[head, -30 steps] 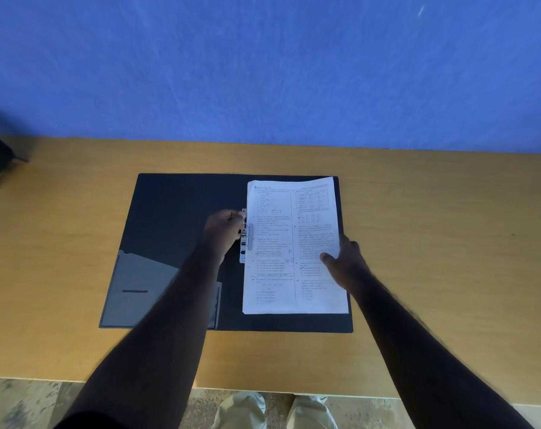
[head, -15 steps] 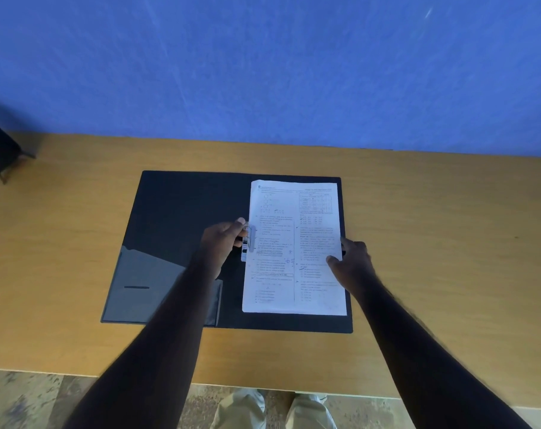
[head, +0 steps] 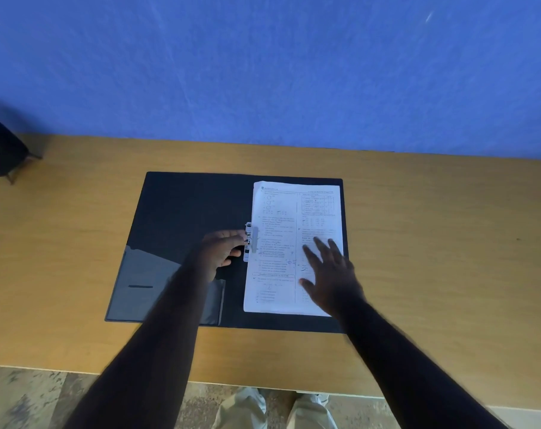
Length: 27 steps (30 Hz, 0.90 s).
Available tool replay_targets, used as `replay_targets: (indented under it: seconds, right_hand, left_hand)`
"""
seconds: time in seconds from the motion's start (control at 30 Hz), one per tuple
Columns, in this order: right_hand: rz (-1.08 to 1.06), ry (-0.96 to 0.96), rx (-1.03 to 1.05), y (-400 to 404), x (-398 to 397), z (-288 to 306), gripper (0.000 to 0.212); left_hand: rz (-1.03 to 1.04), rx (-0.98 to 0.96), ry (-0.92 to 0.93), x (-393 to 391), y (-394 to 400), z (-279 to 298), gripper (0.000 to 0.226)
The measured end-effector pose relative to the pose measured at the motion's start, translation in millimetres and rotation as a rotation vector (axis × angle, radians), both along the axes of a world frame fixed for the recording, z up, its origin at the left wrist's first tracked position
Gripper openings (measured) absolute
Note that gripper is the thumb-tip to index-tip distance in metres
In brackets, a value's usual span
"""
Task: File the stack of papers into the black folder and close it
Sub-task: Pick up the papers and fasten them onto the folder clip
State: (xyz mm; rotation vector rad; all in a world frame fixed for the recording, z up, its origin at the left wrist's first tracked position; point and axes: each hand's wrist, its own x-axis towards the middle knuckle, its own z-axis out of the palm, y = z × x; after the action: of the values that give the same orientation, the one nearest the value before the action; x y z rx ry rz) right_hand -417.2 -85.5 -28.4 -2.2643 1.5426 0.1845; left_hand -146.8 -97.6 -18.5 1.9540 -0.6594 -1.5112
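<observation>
The black folder (head: 188, 209) lies open and flat on the wooden table. A stack of printed papers (head: 278, 243) rests on its right half, under a metal clip (head: 251, 241) at the papers' left edge. My left hand (head: 221, 252) is at the clip, its fingertips touching it. My right hand (head: 329, 270) lies over the lower right part of the papers with fingers spread, blurred by motion.
The folder's left half has a grey inner pocket (head: 145, 289) at its lower part. A dark object on thin legs (head: 2, 150) stands at the table's far left. A blue wall (head: 263, 72) rises behind the table. The table's front edge (head: 77, 366) is close to me.
My right hand has moved from the papers' right edge onto the sheet and opened its fingers. My left hand has stayed at the clip.
</observation>
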Motion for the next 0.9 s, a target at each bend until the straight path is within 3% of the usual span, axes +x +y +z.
replay_targets:
  seconds: [0.33, 0.9]
  right_hand:
    - [0.08, 0.029, 0.077, -1, 2, -10, 0.088]
    - [0.086, 0.064, 0.034, -2, 6, -15, 0.094]
  left_hand:
    - [-0.03, 0.108, 0.024, 0, -3, 2, 0.015]
    - [-0.11, 0.016, -0.021, -2, 5, -8, 0.014]
